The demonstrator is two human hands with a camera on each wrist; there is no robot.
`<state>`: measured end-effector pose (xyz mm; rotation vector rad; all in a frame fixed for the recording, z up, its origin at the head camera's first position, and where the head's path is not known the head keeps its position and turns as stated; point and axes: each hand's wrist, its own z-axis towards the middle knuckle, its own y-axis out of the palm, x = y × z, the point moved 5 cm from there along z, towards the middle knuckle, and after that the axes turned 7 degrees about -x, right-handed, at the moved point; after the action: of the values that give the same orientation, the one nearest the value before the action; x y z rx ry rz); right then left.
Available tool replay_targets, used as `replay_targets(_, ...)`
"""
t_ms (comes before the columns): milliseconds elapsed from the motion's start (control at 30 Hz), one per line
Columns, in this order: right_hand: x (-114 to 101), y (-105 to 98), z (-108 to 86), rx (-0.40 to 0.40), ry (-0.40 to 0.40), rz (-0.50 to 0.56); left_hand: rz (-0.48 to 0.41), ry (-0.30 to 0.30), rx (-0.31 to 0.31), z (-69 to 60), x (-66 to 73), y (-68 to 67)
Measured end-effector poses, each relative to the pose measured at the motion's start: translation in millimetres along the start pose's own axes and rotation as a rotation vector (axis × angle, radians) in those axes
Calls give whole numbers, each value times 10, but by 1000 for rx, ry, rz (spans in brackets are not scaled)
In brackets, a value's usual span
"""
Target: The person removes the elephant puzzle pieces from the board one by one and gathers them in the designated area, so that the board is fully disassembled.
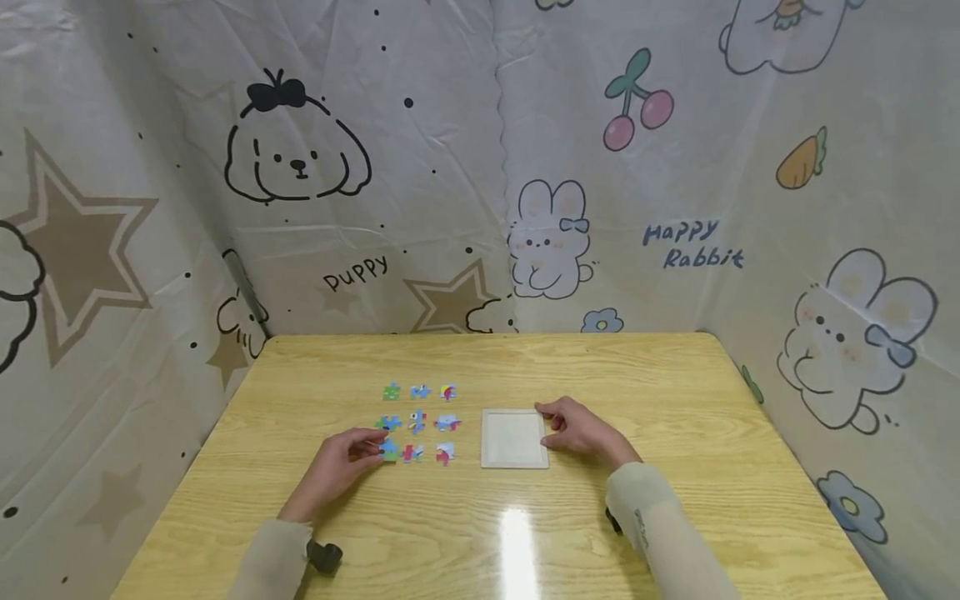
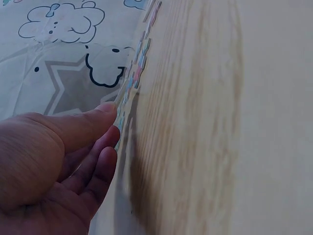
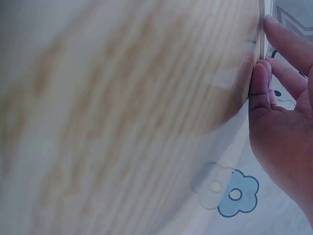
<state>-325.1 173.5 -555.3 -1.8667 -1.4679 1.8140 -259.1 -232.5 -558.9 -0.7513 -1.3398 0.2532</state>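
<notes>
Colourful jigsaw pieces (image 1: 417,422) lie apart from one another in rows on the table. My left hand (image 1: 339,463) is at the left end of the nearer rows, fingertips against or just beside a blue and green jigsaw piece (image 1: 387,451). In the left wrist view, the thumb (image 2: 93,125) and fingers reach the pieces' edges, which appear almost edge-on. To the right of the pieces lies a pale square puzzle tray (image 1: 514,439) with a raised rim. My right hand (image 1: 581,432) touches its right edge, thumb and forefinger spread along the side.
The wooden table (image 1: 420,525) carries the pieces and the tray. Printed cloth (image 1: 420,167) with cartoon animals hangs behind it and along both sides. A bright light reflection (image 1: 519,554) crosses the near part of the tabletop.
</notes>
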Motion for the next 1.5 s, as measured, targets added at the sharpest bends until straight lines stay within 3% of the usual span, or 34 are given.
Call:
replay_targets(167,-10,-20,1,6,0,-3,13,8,17,3,-18,-14)
replay_targets(467,22,43,27,-10,19,35,22,-58,11,-25,-80,-20)
replay_targets(867,21,15,3,-3,20,37,48,-34,-9,-1,-109,-63)
replay_targets(1167,25,34,11,0,42,54,42,-88,-8,-29,-133,-75)
replay_targets(1500,17,-5,6,5,45,31,34,-89,1,-5,-118,-78)
